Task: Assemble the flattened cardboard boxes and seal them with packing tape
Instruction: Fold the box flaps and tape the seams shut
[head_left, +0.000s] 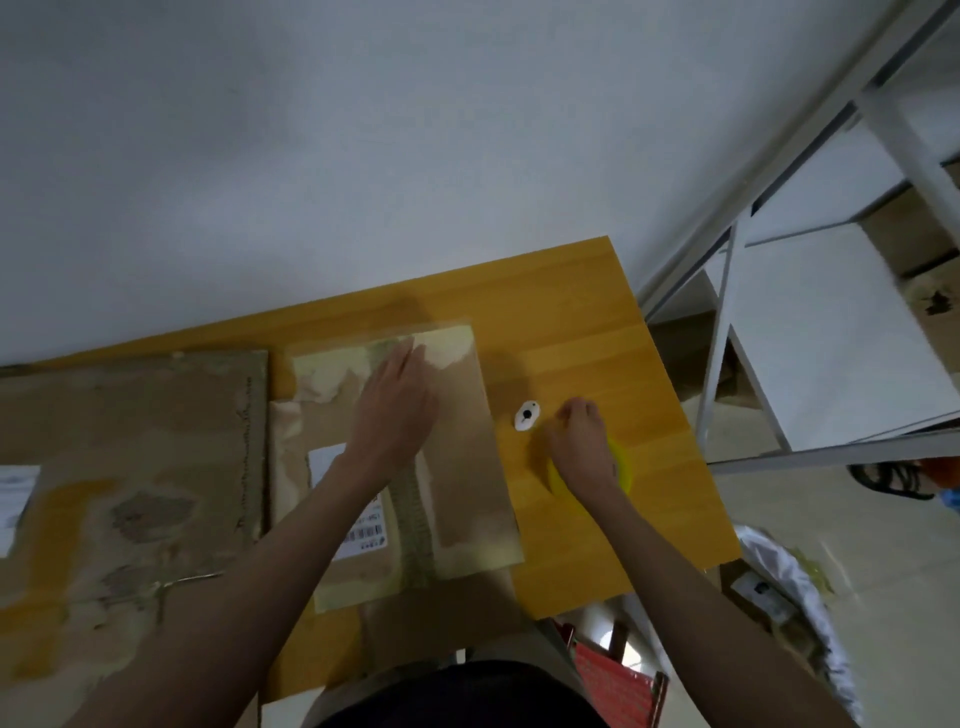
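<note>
- My left hand (397, 410) lies flat, fingers straight, on the flat brown cardboard box (457, 467) on the smooth wooden table (571, 312).
- The box has torn, shiny old tape.
- My right hand (584, 447) curls around the round yellow tape roll (623, 465), mostly hidden.
- A small white cutter (527, 415) looks blurry.

The right hand (584, 447) hides most of the yellow tape roll (626, 467).
</note>
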